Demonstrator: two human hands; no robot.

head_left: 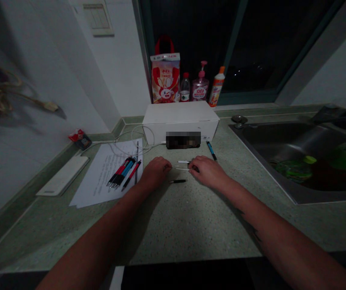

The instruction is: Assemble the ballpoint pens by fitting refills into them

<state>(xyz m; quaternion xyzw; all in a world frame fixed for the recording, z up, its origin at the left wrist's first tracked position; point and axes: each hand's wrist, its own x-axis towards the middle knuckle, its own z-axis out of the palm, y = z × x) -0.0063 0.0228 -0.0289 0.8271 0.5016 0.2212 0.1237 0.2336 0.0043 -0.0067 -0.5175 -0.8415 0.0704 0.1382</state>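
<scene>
My left hand (156, 171) is closed in a pinch above the counter, its fingertips next to the left end of a thin pale rod (182, 169) that looks like a pen refill. At the rod's other end, my right hand (207, 170) has thumb and fingers pressed together on it. What the left fingertips hold is too small to make out. Just behind the rod lies a short white pen part (183, 162), partly covered by the right hand. A black pen part (177, 181) rests on the counter in front, between both hands.
Several red, blue and black pens (123, 172) lie on printed paper (96, 173) at left. A blue pen (211, 150) lies beyond my right hand. A phone (182, 143) leans against a white box (180, 114), by a white cable (153, 148). The sink (294, 197) is right.
</scene>
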